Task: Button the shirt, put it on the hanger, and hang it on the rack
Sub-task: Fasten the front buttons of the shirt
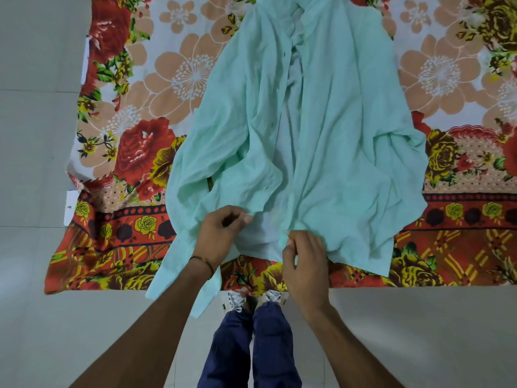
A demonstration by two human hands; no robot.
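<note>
- A flowered sheet in red, peach and yellow lies under the shirt and spreads out well past it on both sides.
- A pale tiled floor shows beyond the sheet, to the left of the shirt and below its hem.
- The mint-green shirt lies front up on the sheet, rumpled. Its hem is toward the person and its collar end runs off the top of the view.
- The shirt's front is open all the way down, and the paler inside shows in the gap between the two front edges.
- A few small dark buttons sit along the front edge on the left of that gap, none of them fastened.
- One sleeve trails from the shirt's lower left, over the sheet's edge and down toward the floor.
- Just below the hem stand the person's light shoes and dark blue trousers.
- Nothing lies on top of the shirt except the two hands at the hem.
- The left hand has its fingers curled, and thumb and forefinger pinch the buttoned-side front edge close to the hem. A dark thread band circles that wrist.
- The right hand is curled too, pinching the opposite front edge just across the gap, a little lower.
- Both forearms reach up from the bottom of the view, and the hands are near each other but apart.
</note>
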